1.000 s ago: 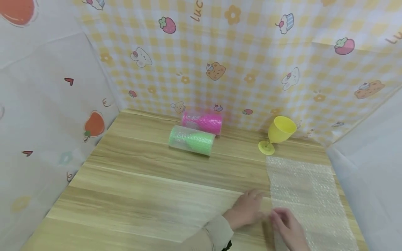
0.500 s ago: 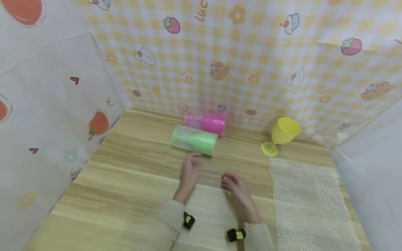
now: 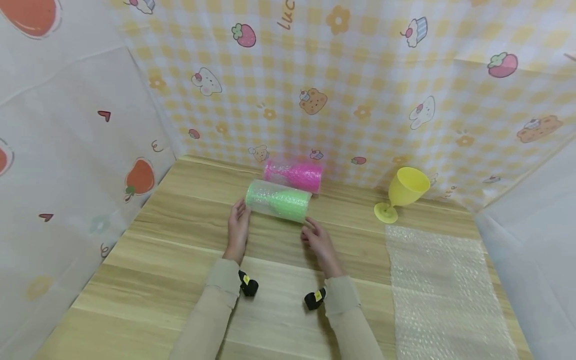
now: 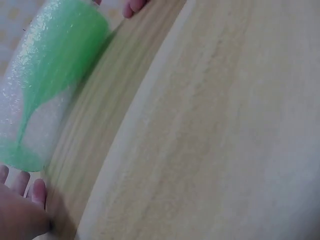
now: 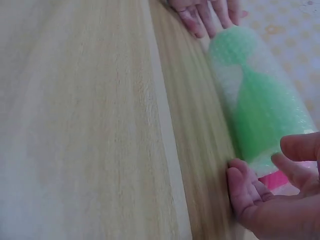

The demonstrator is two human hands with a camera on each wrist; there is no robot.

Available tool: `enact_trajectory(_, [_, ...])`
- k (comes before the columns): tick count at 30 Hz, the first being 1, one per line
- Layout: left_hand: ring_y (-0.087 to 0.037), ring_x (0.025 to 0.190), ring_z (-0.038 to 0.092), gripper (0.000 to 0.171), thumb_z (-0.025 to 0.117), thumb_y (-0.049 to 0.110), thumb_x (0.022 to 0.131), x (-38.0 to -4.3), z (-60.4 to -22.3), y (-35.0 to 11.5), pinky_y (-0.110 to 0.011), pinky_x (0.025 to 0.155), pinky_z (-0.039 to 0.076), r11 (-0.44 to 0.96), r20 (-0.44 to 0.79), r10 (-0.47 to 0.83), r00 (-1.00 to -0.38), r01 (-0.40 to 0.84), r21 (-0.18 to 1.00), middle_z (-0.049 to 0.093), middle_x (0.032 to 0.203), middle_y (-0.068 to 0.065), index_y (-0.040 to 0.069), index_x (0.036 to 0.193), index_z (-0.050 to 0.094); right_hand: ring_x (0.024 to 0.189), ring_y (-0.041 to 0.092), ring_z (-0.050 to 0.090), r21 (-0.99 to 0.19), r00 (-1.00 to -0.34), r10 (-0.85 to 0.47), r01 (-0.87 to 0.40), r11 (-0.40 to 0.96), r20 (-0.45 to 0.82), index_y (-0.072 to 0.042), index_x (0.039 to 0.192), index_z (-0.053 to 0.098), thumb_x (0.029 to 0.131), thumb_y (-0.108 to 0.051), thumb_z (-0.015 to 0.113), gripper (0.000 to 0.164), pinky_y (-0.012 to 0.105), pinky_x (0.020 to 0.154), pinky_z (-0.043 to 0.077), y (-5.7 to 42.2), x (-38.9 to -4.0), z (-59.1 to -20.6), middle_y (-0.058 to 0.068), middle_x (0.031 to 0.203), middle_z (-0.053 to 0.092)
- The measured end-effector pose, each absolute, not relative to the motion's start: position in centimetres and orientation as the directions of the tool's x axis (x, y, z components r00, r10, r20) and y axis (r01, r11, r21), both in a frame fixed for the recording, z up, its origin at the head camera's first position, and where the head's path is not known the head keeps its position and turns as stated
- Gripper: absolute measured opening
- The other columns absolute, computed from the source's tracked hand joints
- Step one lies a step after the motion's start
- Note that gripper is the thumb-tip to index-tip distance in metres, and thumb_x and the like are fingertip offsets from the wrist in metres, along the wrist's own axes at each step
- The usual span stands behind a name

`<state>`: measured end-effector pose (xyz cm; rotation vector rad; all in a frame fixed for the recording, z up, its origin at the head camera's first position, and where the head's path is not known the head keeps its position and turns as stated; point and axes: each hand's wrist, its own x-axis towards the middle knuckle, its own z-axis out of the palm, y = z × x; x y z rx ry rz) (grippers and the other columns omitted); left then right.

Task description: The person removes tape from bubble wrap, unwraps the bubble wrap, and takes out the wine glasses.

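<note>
A green goblet (image 3: 288, 204) rolled in clear bubble wrap lies on its side on the wooden table. At its foot end is my left hand (image 3: 238, 227), fingers extended and close against the wrap. My right hand (image 3: 320, 244) is by the rim end, its fingers bent loosely around the end without gripping. In the right wrist view, the thumb and fingers of the right hand (image 5: 280, 200) stand apart near the wrapped goblet's mouth. The left wrist view has the left hand (image 4: 22, 210) just below the goblet's foot (image 4: 20, 157); whether it touches is hard to tell.
Just behind lies a pink goblet (image 3: 299, 176), also wrapped, against the checked backdrop (image 3: 369, 85). An unwrapped yellow goblet (image 3: 407, 188) stands back right. A flat bubble wrap sheet (image 3: 450, 295) covers the table's right side. White cloth (image 3: 81, 165) borders the left.
Both hands have left the bubble wrap sheet on the right and moved left and forward to the two ends of the wrapped green goblet. The goblets have not moved.
</note>
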<state>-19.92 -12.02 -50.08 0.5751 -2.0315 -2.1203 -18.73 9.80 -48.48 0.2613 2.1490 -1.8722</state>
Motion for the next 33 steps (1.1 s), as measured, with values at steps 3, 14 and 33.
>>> enact_trajectory(3, [-0.025,0.128,0.040,0.045,0.047,0.028,0.097,-20.1,-50.2,-11.9,-0.038,0.109,0.033,-0.058,-0.171,-0.352,-0.920,-0.161,0.985,0.044,0.139,-0.012,0.010,0.138,0.040,0.094,0.022,0.057,-0.930,-0.942,-0.038,0.321,0.176,-0.332,-0.009,0.137,0.045,0.097,-0.016,0.048,0.041,0.033,0.083,0.051,9.6,-19.0,-48.4,0.021,0.115,0.057])
enact_trajectory(14, [-0.024,0.116,0.048,0.039,0.049,0.031,0.096,-19.6,-50.4,-12.0,-0.040,0.102,0.040,0.036,-0.196,-0.339,-0.920,-0.221,0.975,0.053,0.126,-0.011,0.010,0.128,0.049,0.091,0.022,0.060,-0.939,-0.953,-0.034,0.291,0.182,-0.302,0.002,0.125,0.054,0.096,-0.010,0.049,0.032,0.031,0.079,0.052,10.0,-18.7,-49.1,0.023,0.111,0.061])
enact_trajectory(33, [-0.030,0.117,0.050,0.031,0.046,0.003,0.091,-14.6,-49.7,-13.9,-0.045,0.102,0.039,0.271,-0.249,-0.057,-0.967,-0.255,0.928,0.057,0.122,-0.018,-0.001,0.120,0.056,0.077,0.015,0.059,-0.918,-0.918,-0.148,0.332,0.215,-0.367,0.013,0.117,0.054,0.092,0.000,0.046,0.029,0.027,0.072,0.053,13.5,-14.1,-48.3,0.019,0.092,0.063])
